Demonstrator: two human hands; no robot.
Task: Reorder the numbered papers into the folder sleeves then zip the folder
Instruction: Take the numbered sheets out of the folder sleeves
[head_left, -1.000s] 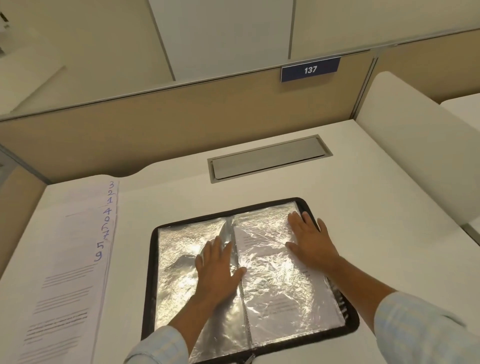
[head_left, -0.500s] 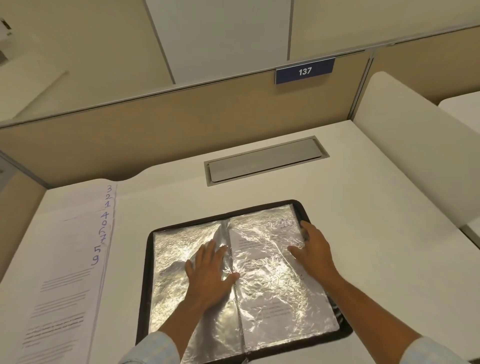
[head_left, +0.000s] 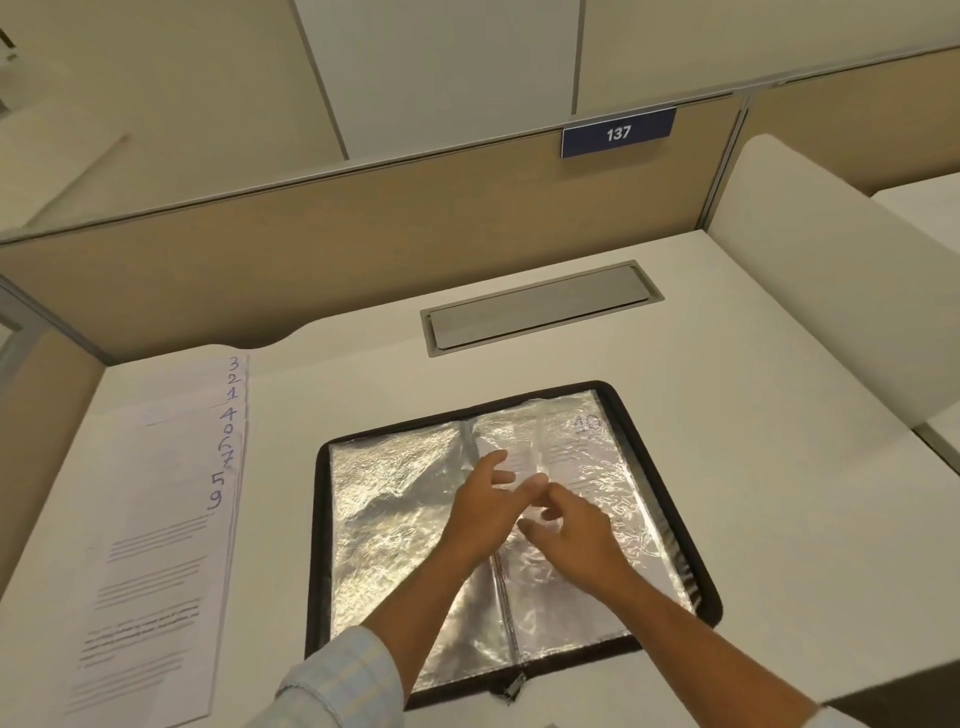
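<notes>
- Your left sleeve (head_left: 337, 680), pale and checked, sits at the bottom edge, and both bare forearms reach forward over the near half of the folder (head_left: 318, 545).
- The zip pull (head_left: 511, 689) lies at the near edge of the folder, in line with the spine. The zip is undone and the folder lies flat open on the desk (head_left: 753, 493).
- Your left hand (head_left: 483, 512) hovers above the spine, fingers spread and almost straight, pointing across towards the right-hand page. It grips nothing.
- Your right hand (head_left: 571, 530) comes in from the right, its bent fingers meeting the left hand's fingertips over the right-hand sleeve (head_left: 613, 467). It is blurred, so you cannot tell whether it pinches the plastic.
- The right-hand sleeve holds a printed sheet with a faint handwritten number in its far corner. The left-hand sleeve (head_left: 395, 519) is crinkled and shiny.
- The numbered papers (head_left: 156, 519) lie fanned in a stack to the left of the folder, apart from it. Their right edges read 3, 2, 1, 4, 0, 6, 7, 5, 9.
- Beyond the folder a grey hatch (head_left: 540, 306) is set into the desk.
- Behind it stands a tan partition (head_left: 311, 249) with a blue sign (head_left: 618, 132) reading 137.
</notes>
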